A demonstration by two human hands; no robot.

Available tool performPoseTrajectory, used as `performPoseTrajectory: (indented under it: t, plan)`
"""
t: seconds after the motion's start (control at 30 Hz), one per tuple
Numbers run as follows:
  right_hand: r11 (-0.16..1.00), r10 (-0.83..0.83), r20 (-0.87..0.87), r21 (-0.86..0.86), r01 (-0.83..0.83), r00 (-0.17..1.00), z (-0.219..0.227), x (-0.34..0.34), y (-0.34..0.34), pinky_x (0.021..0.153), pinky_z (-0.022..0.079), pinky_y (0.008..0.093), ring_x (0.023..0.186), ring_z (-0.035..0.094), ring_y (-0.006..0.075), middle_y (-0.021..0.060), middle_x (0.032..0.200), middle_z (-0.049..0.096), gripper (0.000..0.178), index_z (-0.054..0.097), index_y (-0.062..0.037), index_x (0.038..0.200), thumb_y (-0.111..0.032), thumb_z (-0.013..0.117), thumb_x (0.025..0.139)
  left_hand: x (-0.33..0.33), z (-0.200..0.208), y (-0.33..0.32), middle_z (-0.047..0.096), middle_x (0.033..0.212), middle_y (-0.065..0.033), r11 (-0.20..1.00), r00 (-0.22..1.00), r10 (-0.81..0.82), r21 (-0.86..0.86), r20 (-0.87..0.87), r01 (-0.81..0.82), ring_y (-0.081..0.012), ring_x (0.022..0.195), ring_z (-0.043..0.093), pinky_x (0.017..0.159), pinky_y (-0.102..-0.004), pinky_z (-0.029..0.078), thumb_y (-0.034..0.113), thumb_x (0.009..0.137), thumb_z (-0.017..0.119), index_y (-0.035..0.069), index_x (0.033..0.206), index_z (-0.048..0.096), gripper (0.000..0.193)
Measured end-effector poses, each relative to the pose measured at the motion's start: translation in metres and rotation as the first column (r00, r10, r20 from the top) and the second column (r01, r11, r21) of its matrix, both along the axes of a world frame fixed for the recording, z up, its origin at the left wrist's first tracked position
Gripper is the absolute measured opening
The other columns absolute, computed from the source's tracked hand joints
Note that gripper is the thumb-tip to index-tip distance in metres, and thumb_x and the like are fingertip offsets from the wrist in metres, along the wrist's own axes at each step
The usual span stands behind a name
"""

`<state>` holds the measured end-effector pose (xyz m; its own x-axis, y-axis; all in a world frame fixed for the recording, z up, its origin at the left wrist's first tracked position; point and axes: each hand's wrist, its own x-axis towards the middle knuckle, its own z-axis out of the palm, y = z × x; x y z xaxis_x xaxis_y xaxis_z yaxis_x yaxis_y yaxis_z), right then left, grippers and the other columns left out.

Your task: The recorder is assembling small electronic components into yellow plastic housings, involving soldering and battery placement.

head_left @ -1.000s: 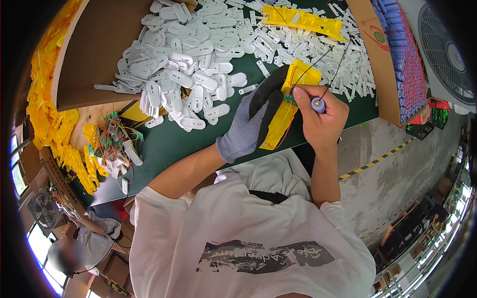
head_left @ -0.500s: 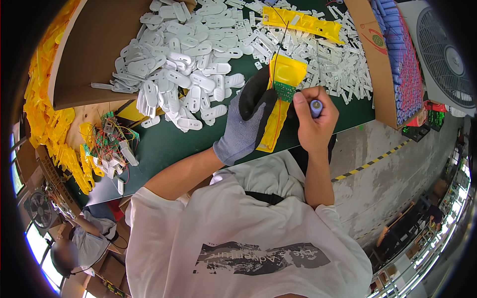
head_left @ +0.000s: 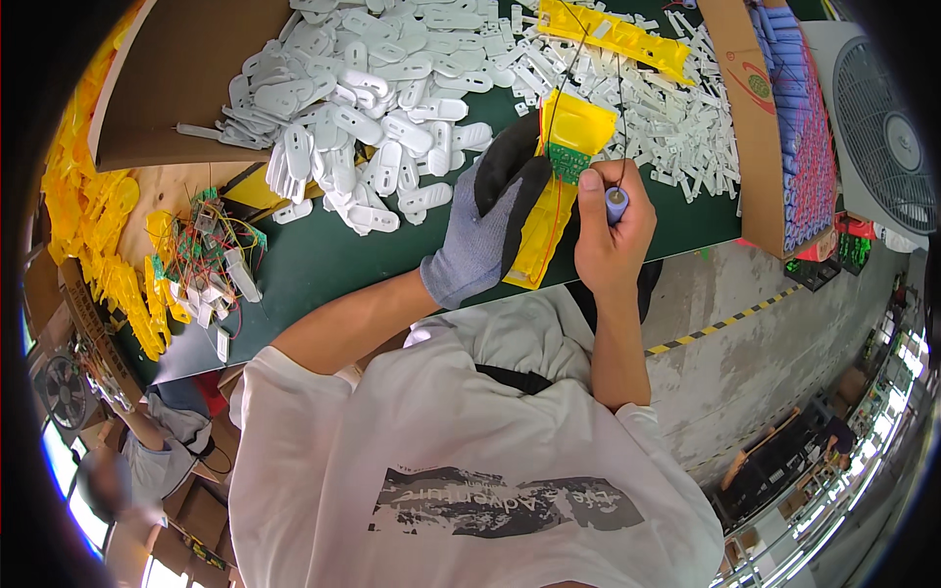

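Note:
My left hand [head_left: 469,230], in a grey glove with black fingers, is closed round a long yellow plastic housing [head_left: 580,122]. On the housing lies a green circuit board [head_left: 569,162], and a thin red wire runs along the yellow. My bare right hand [head_left: 618,245] grips a blue cylindrical battery [head_left: 617,199], whose end faces up between thumb and fingers. The right thumb is beside the board's right edge; whether it touches cannot be told. Dark thin leads stretch upward, one from the housing and one from near the battery.
White oval plastic covers [head_left: 382,118] are heaped beyond my hands, beside small white strips [head_left: 676,137] and another yellow housing [head_left: 627,44]. A carton of blue batteries [head_left: 784,127] stands right, near a fan [head_left: 887,137]. Left are wired boards [head_left: 211,255], yellow parts [head_left: 88,235] and a person [head_left: 162,441].
The view has shifted slightly. My right hand has turned a little with the battery, and a dark lead now shows rising from it. Both hands keep their hold.

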<state>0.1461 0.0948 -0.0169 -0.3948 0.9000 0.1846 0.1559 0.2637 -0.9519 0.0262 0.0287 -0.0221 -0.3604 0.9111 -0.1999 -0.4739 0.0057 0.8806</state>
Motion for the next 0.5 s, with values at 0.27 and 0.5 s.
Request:
performPoseTrajectory:
  t: [0.27, 0.5]
  plan:
    - [0.989, 0.053, -0.037, -0.138, -0.057, 0.998, 0.008, -0.001, 0.006, 0.05, 0.031, 0.0216, 0.057, 0.036, 0.0025, -0.0033, 0.062, 0.045, 0.018, 0.056, -0.0013, 0.084, -0.016, 0.062, 0.092, -0.001, 0.0, -0.001, 0.056, 0.123, -0.0082, 0.995, 0.999, 0.048, 0.082, 0.0, -0.048, -0.0112, 0.104, 0.055, 0.089, -0.0263, 0.046, 0.011, 0.098, 0.048, -0.001, 0.139, 0.039, 0.044]
    - [0.993, 0.083, -0.093, -0.077, -0.091, 0.992, 0.023, 0.027, -0.007, 0.06, 0.043, 0.0227, 0.068, 0.055, 0.0093, 0.0037, 0.086, 0.062, 0.032, 0.064, -0.0008, 0.1, -0.018, 0.077, 0.077, 0.011, 0.029, 0.001, 0.054, 0.123, -0.0098, 0.962, 0.944, 0.089, 0.219, 0.318, -0.165, -0.0191, 0.11, 0.055, 0.096, -0.0344, 0.044, 0.011, 0.098, 0.047, 0.005, 0.139, 0.036, 0.043]
